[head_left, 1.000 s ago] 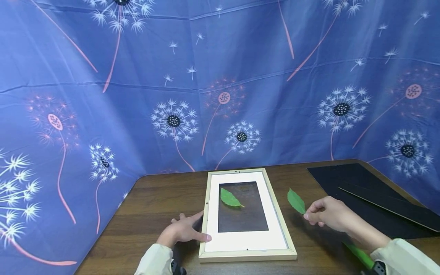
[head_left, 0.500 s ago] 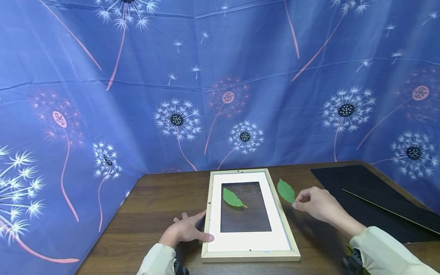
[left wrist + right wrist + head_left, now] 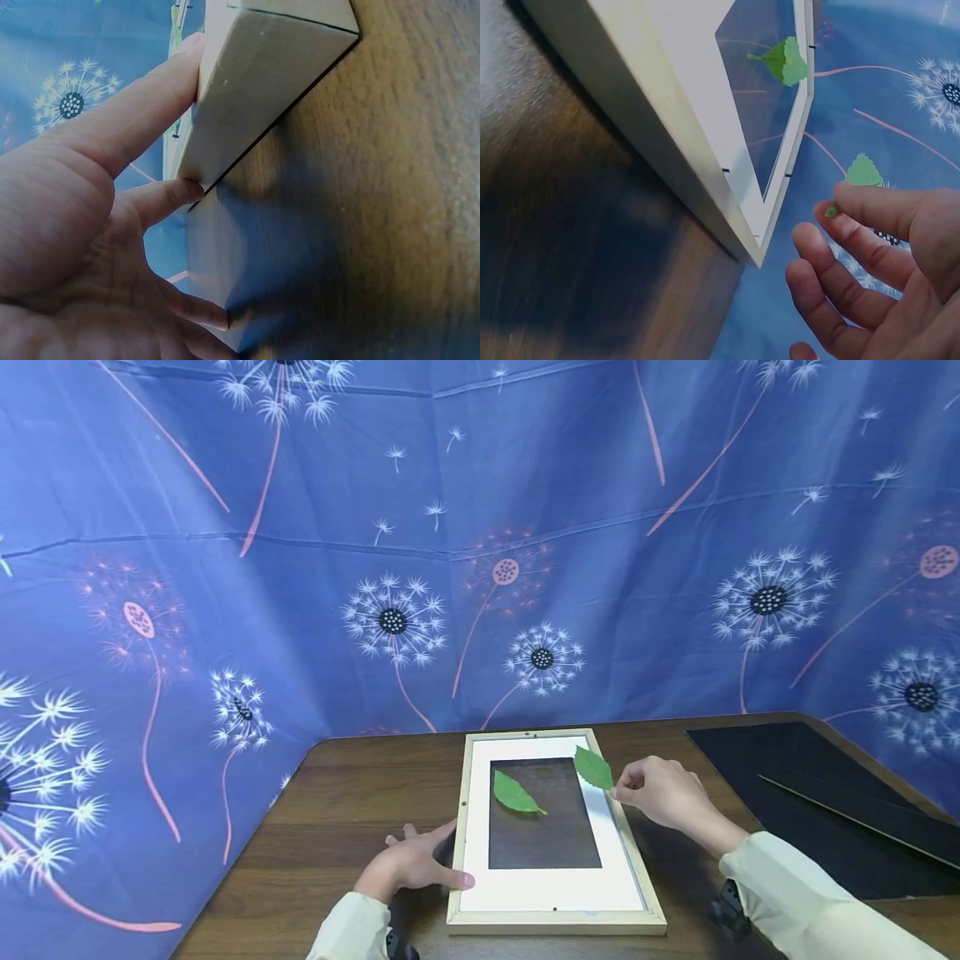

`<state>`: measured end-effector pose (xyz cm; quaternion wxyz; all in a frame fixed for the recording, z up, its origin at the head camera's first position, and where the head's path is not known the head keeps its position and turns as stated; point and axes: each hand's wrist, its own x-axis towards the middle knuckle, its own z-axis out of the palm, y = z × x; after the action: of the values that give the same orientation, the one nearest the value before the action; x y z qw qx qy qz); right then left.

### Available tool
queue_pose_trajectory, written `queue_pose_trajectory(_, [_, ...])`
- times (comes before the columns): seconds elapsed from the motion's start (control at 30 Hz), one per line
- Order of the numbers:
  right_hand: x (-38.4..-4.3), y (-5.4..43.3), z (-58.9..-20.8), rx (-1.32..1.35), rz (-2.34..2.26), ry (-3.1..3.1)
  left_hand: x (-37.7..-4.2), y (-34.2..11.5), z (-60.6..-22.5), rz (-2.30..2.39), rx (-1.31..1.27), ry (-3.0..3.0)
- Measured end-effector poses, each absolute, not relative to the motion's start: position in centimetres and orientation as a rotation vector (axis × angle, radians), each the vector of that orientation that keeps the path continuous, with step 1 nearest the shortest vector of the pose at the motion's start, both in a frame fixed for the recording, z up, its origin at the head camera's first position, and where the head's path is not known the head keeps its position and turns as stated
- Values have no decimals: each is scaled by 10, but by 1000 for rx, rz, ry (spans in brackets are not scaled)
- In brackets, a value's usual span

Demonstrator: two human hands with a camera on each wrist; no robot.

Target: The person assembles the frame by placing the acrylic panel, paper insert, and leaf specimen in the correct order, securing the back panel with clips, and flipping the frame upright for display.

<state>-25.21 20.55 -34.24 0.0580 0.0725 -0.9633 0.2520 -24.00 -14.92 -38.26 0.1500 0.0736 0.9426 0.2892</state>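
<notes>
A light wooden picture frame point(image 3: 557, 923) with a white mat and dark centre lies on the table. On its dark centre rests one green leaf point(image 3: 514, 794), its stem pointing right. My right hand point(image 3: 663, 788) pinches a second green leaf point(image 3: 593, 767) by the stem between thumb and index finger, over the frame's right side. In the right wrist view this pinched leaf point(image 3: 863, 171) shows behind the thumb, other fingers loosely bent. My left hand point(image 3: 411, 862) lies at the frame's left side, thumb on its edge and fingers spread. The left wrist view shows the index fingertip point(image 3: 191, 190) low against the frame's side.
A black sheet point(image 3: 765, 752) lies at the table's right, with a dark board point(image 3: 847, 814) on top of it. Behind the brown table point(image 3: 360, 777) hangs a blue cloth point(image 3: 637, 568) with dandelion prints.
My right hand has carried the pinched leaf left and slightly up, from beside the frame to over its right side. The left hand stays at the frame; the head view has shifted slightly.
</notes>
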Motion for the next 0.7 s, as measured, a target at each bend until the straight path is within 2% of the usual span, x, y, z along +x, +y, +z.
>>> queue_pose_trajectory(0.7, [-285,164,-353,177,596,-2983,-240,-149,-384,851,206,2696])
